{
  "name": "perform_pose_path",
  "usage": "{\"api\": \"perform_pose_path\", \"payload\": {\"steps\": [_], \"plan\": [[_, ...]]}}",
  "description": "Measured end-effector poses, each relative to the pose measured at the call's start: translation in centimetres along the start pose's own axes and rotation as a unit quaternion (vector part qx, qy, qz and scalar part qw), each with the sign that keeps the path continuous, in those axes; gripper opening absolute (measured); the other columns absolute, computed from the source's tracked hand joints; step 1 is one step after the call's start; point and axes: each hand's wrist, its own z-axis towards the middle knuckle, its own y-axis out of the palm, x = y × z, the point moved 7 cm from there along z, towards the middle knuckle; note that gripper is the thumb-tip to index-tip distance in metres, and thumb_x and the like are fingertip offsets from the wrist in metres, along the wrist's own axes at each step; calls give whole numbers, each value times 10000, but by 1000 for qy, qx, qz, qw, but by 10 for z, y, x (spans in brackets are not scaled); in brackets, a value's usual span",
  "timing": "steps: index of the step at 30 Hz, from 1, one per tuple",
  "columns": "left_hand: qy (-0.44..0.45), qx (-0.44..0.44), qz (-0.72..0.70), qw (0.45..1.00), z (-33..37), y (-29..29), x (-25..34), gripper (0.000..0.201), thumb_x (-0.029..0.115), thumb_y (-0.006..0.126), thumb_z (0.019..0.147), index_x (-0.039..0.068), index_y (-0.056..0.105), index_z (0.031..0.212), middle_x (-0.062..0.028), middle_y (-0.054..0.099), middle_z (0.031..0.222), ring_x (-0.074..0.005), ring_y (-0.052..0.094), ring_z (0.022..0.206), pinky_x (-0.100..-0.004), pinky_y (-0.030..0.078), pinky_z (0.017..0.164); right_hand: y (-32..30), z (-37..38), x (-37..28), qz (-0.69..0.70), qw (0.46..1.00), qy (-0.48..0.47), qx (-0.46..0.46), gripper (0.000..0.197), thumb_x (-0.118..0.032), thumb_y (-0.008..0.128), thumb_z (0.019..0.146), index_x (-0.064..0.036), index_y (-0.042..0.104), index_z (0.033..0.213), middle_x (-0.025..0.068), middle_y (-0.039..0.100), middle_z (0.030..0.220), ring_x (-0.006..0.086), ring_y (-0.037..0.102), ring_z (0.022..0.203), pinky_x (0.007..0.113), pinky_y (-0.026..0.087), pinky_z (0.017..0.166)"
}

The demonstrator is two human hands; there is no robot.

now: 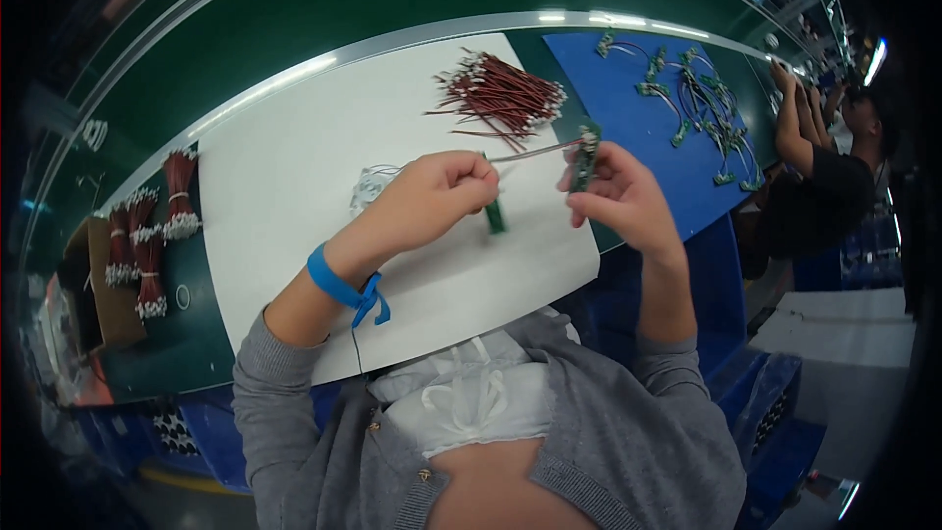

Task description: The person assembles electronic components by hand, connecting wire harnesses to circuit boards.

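My right hand (628, 198) holds a narrow green circuit board (586, 159) upright between thumb and fingers, with light-coloured connectors near its top. From that board a thin bundle of wires (535, 151) runs left to my left hand (437, 196). My left fingers are closed around a second green circuit board (495, 217), whose lower end sticks out below them, slightly blurred. Both hands are above a white sheet (294, 186). Just beyond them lies a loose pile of dark red wires (500, 93) with white connector ends.
A blue mat (628, 128) at the right carries several wired circuit boards (711, 103). Bundled red wires (180, 196) lie at the left by a cardboard box (116, 299). A clear plastic bag (371, 186) sits behind my left forearm. Another person (829, 167) works at the far right.
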Motion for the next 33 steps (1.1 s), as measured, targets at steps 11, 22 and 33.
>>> {"api": "perform_pose_path", "payload": {"steps": [11, 22, 33], "plan": [[-15, 12, -127, 992, -49, -72, -6, 187, 207, 538, 883, 35, 598, 842, 32, 481, 694, -58, 390, 634, -208, 319, 584, 135, 48, 17, -5, 995, -96, -27, 500, 6, 609, 845, 49, 380, 1288, 158, 598, 1066, 152, 640, 751, 239, 512, 618], [-4, 25, -81, 996, -60, -77, -14, 194, 206, 522, 901, 48, 594, 813, 28, 500, 681, -54, 390, 617, -209, 323, 573, 146, 55, 18, -79, 983, -165, -9, 340, -17, 529, 907, 95, 485, 1224, 130, 647, 957, 130, 636, 721, 214, 485, 589], [-22, -1, -83, 996, -57, -78, -22, 281, 207, 507, 893, 76, 577, 655, 45, 501, 602, -51, 400, 602, -214, 331, 590, 152, 53, 17, -187, 949, -255, 15, 343, -28, 466, 943, 102, 473, 1260, 97, 664, 863, 124, 645, 743, 231, 508, 670]]}}
